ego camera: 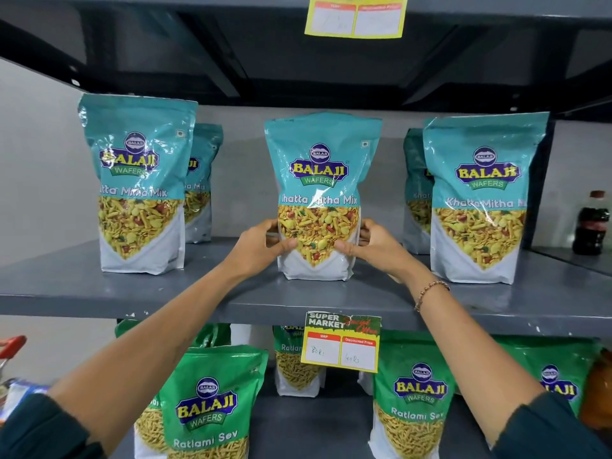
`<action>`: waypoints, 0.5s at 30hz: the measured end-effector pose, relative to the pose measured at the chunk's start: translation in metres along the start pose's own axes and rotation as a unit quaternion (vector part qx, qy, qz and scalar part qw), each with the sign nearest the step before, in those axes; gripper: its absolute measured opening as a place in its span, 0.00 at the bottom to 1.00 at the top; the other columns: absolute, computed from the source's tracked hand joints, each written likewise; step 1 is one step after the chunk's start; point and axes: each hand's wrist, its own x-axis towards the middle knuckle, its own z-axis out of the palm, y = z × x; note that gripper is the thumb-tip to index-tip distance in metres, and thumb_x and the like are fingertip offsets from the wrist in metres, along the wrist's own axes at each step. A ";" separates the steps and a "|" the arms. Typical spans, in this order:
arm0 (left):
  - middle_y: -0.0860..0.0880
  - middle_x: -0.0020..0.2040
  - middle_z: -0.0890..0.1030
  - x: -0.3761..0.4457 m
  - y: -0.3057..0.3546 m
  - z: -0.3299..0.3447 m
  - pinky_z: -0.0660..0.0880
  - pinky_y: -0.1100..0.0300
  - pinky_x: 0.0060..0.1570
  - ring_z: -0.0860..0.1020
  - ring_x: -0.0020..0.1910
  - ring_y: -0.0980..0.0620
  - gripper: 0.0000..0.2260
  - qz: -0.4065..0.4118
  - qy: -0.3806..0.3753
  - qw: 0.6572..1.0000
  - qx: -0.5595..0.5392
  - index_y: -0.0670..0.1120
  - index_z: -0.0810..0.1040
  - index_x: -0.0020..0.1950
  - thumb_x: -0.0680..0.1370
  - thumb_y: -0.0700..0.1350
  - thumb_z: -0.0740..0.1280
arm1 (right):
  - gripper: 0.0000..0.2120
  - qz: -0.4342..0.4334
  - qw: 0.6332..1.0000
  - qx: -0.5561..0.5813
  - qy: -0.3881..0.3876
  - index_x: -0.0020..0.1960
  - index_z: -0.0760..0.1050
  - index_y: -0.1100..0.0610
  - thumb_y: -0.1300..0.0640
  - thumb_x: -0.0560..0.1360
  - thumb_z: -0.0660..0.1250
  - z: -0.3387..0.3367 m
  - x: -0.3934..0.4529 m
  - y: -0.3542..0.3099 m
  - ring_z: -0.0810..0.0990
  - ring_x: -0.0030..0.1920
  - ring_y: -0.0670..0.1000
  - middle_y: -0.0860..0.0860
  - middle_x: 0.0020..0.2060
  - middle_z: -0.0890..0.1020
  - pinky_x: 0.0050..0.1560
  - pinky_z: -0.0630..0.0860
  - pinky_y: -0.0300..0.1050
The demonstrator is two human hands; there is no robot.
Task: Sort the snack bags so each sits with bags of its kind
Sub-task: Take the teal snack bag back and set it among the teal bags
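A teal Khatta Mitha Mix bag stands upright in the middle of the grey upper shelf. My left hand grips its lower left side and my right hand grips its lower right side. More teal bags of the same kind stand on that shelf: one at the left with another behind it, and one at the right with another behind it. Green Ratlami Sev bags fill the shelf below.
A dark cola bottle stands at the far right on a neighbouring shelf. A yellow price tag hangs from the upper shelf's front edge, another from the shelf above. A red trolley handle shows at the lower left.
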 end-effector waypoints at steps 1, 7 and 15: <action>0.45 0.62 0.79 0.000 0.000 0.001 0.71 0.59 0.55 0.77 0.57 0.50 0.24 -0.002 0.001 1.000 -0.002 0.44 0.71 0.65 0.73 0.52 0.69 | 0.32 0.000 1.000 -0.002 -0.001 0.60 0.65 0.50 0.45 0.62 0.75 0.000 -0.001 0.000 0.75 0.59 0.49 0.48 0.57 0.77 0.63 0.72 0.49; 0.45 0.63 0.78 -0.004 0.002 0.003 0.70 0.59 0.55 0.76 0.60 0.47 0.24 -0.013 0.010 1.000 -0.013 0.44 0.70 0.65 0.73 0.53 0.68 | 0.27 0.017 1.000 0.012 -0.016 0.64 0.64 0.55 0.52 0.69 0.71 0.002 -0.002 -0.001 0.74 0.61 0.50 0.51 0.59 0.76 0.60 0.72 0.46; 0.50 0.60 0.79 -0.061 0.018 -0.005 0.71 0.61 0.61 0.76 0.58 0.56 0.21 -0.021 0.179 0.981 -0.076 0.45 0.70 0.66 0.75 0.49 0.67 | 0.10 -0.061 0.950 -0.037 0.303 0.55 0.75 0.57 0.59 0.74 0.64 0.034 -0.063 -0.033 0.80 0.49 0.48 0.51 0.47 0.82 0.54 0.77 0.44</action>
